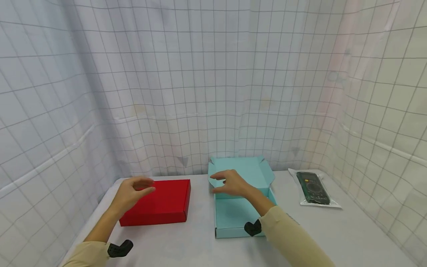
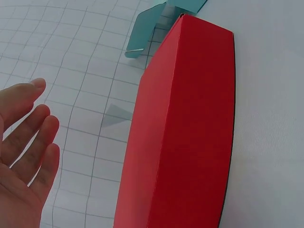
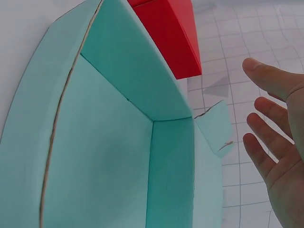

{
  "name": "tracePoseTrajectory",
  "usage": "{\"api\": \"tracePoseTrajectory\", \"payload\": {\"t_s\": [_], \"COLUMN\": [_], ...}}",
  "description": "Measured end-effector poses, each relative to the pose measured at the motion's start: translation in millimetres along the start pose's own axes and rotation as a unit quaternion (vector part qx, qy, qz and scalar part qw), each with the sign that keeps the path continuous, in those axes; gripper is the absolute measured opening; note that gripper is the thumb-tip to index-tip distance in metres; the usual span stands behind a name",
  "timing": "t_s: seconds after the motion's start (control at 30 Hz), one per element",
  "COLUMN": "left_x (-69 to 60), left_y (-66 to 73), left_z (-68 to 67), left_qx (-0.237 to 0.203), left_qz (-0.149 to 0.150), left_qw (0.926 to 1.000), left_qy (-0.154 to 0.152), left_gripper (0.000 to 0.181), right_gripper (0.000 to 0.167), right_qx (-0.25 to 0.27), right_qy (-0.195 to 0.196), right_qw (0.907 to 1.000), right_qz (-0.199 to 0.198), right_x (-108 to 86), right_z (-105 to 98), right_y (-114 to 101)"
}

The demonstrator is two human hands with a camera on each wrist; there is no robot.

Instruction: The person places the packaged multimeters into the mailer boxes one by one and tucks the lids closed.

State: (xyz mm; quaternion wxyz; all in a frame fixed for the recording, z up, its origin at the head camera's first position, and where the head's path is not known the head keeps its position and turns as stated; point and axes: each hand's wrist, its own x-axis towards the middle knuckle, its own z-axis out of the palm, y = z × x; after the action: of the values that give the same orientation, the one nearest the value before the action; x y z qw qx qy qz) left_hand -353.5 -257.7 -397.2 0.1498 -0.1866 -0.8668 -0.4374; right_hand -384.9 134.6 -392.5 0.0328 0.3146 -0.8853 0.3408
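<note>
My left hand (image 1: 131, 195) hovers over the left part of a closed red box (image 1: 163, 202), thumb and fingers apart with nothing between them. In the left wrist view that hand (image 2: 26, 147) is apart from the red box (image 2: 190, 123). My right hand (image 1: 231, 183) is raised above a light teal cardboard box (image 1: 245, 211), in front of its upright lid (image 1: 240, 168). Nothing lies inside the part of the teal box (image 3: 104, 156) seen in the right wrist view. There the right hand (image 3: 280, 128) has its fingers loosely spread and holds nothing.
A multimeter (image 1: 313, 188) in a clear plastic bag (image 1: 305, 202) lies on the white table (image 1: 200, 244) at the right. White grid-patterned curtains (image 1: 213, 81) hang at the back and both sides. Black straps (image 1: 121, 249) sit at the wrists.
</note>
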Motion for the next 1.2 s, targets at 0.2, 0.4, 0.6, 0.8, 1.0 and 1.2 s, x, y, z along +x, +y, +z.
{"api": "tracePoseTrajectory", "payload": {"t_s": [0.2, 0.4, 0.6, 0.8, 1.0, 1.2], "left_x": [4.8, 7.4, 8.1, 9.7, 11.1, 11.8], "left_y": [8.4, 10.6, 10.8, 15.7, 17.8, 18.6], "left_z": [7.5, 14.5, 22.0, 33.0, 41.9, 49.5], "left_qx": [-0.005, -0.024, -0.038, -0.045, -0.053, -0.073], "left_qz": [0.013, 0.015, 0.026, 0.022, 0.012, 0.009], "left_qw": [0.9999, 0.9995, 0.9988, 0.9983, 0.9979, 0.9961], "left_qy": [-0.01, -0.015, -0.018, -0.028, -0.035, -0.05], "left_gripper": [0.037, 0.035, 0.029, 0.028, 0.031, 0.033], "right_gripper": [0.053, 0.051, 0.048, 0.047, 0.047, 0.048], "right_qx": [-0.001, -0.007, -0.015, -0.018, -0.019, -0.035], "right_qy": [0.002, 0.009, 0.021, 0.026, 0.029, 0.035], "right_qw": [1.0, 0.9999, 0.9996, 0.9995, 0.9993, 0.9984], "right_qz": [-0.002, 0.002, 0.006, 0.006, 0.012, 0.026], "right_x": [-7.0, -13.0, -19.7, -28.2, -35.8, -43.5], "right_z": [-11.1, -19.1, -24.2, -29.0, -34.2, -40.7], "right_y": [7.2, 12.3, 19.2, 26.7, 32.3, 37.2]}}
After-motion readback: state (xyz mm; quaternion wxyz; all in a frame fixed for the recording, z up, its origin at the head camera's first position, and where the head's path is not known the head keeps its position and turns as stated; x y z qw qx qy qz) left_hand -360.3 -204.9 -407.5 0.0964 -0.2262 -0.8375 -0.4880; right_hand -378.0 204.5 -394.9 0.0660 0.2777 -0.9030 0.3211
